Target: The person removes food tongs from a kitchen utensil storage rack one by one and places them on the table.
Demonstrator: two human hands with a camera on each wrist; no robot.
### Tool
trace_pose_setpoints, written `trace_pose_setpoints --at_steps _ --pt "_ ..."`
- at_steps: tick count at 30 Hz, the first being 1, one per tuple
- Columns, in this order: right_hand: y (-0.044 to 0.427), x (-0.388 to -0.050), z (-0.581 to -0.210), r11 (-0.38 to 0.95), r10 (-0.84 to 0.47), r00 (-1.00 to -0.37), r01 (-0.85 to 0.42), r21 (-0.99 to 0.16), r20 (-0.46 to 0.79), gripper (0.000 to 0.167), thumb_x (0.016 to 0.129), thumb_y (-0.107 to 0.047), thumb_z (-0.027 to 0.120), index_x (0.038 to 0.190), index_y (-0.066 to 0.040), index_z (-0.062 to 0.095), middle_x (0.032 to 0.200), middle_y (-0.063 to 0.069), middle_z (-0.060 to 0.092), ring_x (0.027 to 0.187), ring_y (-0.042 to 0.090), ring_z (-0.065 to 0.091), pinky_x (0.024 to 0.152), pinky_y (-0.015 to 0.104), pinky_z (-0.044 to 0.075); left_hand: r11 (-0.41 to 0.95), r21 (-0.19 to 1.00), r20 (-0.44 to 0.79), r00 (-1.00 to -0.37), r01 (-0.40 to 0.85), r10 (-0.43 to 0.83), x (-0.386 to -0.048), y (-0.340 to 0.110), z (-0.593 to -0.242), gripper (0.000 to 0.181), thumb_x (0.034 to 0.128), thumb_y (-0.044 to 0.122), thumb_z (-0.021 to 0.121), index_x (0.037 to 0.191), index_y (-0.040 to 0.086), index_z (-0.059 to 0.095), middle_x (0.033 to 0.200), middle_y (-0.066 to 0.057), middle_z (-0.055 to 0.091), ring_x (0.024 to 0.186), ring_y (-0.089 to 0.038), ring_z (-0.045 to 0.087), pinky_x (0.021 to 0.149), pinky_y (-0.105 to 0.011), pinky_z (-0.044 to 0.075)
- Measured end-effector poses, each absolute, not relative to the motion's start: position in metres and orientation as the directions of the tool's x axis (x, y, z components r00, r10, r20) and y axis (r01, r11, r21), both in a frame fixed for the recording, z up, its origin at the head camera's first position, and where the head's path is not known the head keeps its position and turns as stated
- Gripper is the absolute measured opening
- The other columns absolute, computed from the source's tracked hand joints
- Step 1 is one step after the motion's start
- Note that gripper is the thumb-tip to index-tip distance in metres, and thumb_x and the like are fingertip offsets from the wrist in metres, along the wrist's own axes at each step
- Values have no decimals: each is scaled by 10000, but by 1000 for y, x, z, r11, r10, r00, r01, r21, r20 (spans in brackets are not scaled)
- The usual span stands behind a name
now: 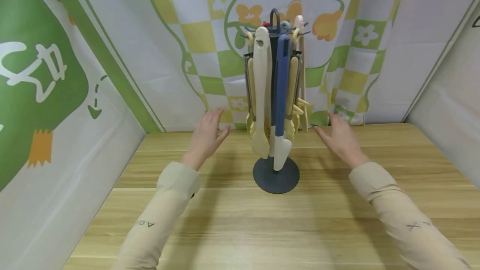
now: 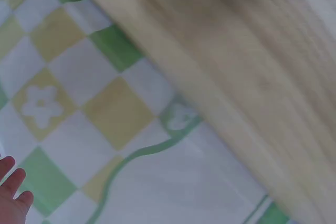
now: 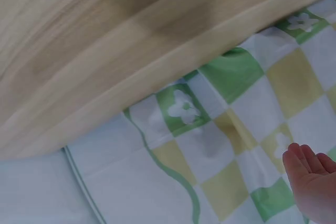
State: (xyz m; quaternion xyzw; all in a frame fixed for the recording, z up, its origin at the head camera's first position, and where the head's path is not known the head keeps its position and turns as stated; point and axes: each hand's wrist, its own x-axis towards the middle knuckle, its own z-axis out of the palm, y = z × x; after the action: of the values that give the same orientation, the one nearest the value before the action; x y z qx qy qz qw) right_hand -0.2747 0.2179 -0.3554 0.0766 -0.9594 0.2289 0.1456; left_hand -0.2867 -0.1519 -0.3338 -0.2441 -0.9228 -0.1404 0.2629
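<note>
Utensil stand [image 1: 276,180] rests on wooden table [image 1: 240,228] before patterned cloth [image 1: 202,38], left grip [image 1: 206,134], right grip [image 1: 342,138] unclenched

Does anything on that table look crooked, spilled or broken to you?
Nothing stands out. The dark utensil stand is upright on the wooden table, the cream utensil and blue-handled spatula hang along its front, and no spill or breakage shows. Its far side is hidden, though.
</note>
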Motion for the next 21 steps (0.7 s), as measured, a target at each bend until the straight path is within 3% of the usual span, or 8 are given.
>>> trace_pose_setpoints --at_steps 14,21 --pt "209 -257 -325 827 -108 -901 -316 -465 420 612 916 -325 526 1309 109 351 1268 318 411 1154 449 397 964 555 336 682 52 788 -449 730 422 -260 -135 -281 412 875 103 568 1227 -79 456 1208 -209 517 1129 -322 466 1021 -350 342" --pt "204 -250 -312 800 -87 -868 -353 -485 489 576 906 -333 539 1286 80 409 1255 276 452 1147 418 426 965 532 346 653 28 840 -372 757 395 -251 -127 -256 364 865 69 580 1174 -101 492 1146 -225 546 1102 -332 484 1024 -335 336"
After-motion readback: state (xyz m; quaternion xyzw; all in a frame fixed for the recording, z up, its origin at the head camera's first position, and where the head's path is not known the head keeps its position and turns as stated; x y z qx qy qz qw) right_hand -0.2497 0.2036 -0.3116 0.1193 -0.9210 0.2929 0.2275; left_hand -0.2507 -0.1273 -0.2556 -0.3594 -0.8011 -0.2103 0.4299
